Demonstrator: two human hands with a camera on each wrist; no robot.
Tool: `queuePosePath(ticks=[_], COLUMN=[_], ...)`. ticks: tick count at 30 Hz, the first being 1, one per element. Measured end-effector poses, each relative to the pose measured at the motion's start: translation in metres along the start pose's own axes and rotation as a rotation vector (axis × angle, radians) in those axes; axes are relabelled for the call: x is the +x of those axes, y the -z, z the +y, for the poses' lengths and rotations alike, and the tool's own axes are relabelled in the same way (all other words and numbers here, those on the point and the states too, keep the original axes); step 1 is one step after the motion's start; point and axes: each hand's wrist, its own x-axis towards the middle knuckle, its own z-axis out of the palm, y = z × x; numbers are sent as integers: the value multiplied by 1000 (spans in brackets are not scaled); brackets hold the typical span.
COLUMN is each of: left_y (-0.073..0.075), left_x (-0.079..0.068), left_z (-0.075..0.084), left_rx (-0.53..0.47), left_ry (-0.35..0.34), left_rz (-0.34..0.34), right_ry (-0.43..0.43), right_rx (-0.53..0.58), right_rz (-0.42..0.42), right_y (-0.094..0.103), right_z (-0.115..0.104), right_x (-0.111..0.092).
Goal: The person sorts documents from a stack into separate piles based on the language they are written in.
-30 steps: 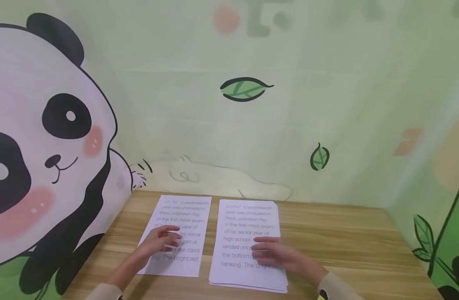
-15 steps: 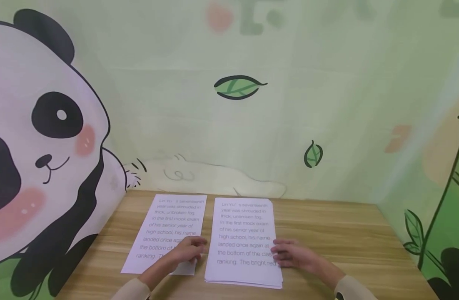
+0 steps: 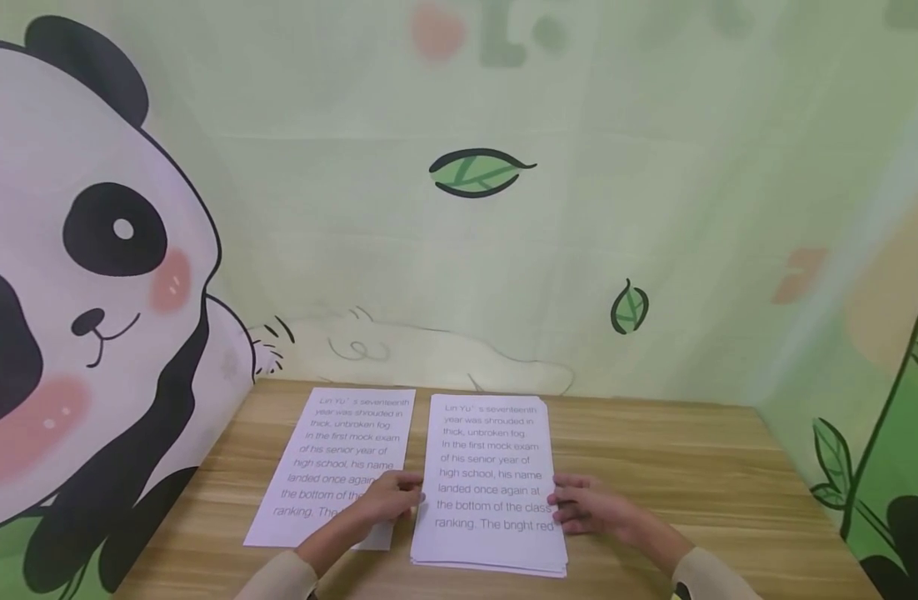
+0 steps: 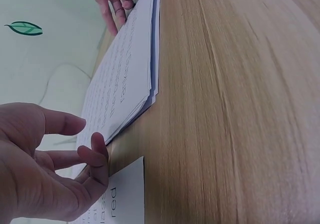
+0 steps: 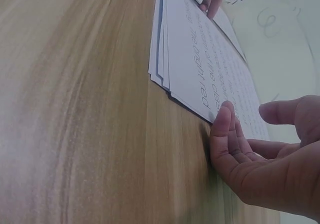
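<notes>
A stack of printed white paper sheets (image 3: pixel 489 467) lies on the wooden table, its lower edges slightly uneven in the right wrist view. My left hand (image 3: pixel 390 498) is at the stack's left edge, fingers loosely bent and thumb raised in the left wrist view. On the opposite side, my right hand (image 3: pixel 590 507) has its fingertips at the right edge, fingers lightly bent. Neither hand grips the paper. A single printed sheet (image 3: pixel 331 450) lies left of the stack, partly hidden under my left hand and forearm.
The wooden table (image 3: pixel 669 475) extends right of the stack and toward me. Behind it hangs a pale green backdrop (image 3: pixel 354 208) with a large panda drawing (image 3: pixel 129 333) at left and leaf drawings.
My left hand has moved right, from over the single sheet to the stack's left edge. My right hand has moved right, off the stack's top to its right edge.
</notes>
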Motion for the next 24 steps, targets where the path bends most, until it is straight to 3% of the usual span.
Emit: queuePosePath(ticks=[11,18,24], left_y=[2,-1,-4], left_x=[-4,-1,7], left_z=[5,1,-8], left_rx=[-20,-131,-216], left_ry=[-4,-87,-94], left_rz=[3,52,77], right_ry=[13,53,107], right_rx=[3,16,54], right_rz=[6,19,24], right_y=[3,5,2], right_z=[0,0,4], right_x=[-3,0,6])
